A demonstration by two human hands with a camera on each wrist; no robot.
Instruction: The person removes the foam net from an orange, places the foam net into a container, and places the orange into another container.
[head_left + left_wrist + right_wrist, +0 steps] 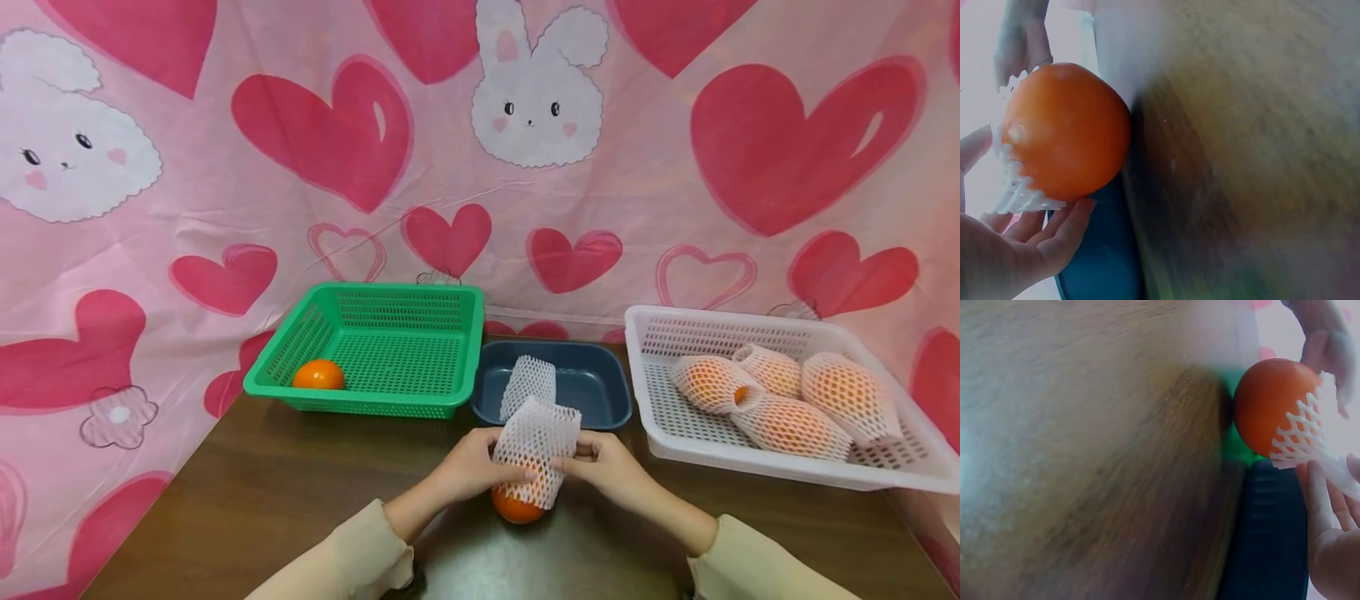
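Cream cuffs (348, 546) come up from the bottom of the frame, one on each side. Just past them, at the lower middle, is a big orange (517, 508) with a white foam net (538, 429) over its top; its bottom end pokes out bare. I can't tell if it sits on the brown bench (300, 492). The left hand (474, 462) has its thumb on the front of the net and its fingers round the back, holding net and fruit. The right hand (609, 468) pinches the other side of the net.

The net could rip if both hands tug too hard. If one side gets pulled more, it could twist crooked. The bare skin looks smooth, so with a loose hold the orange could slip out and roll away.

Behind the hands, a blue tray (596, 392) has a spare net (529, 383). At middle left, a green basket (405, 354) has one bare orange (318, 375); at right, a white basket (675, 446) has four netted oranges (791, 423).
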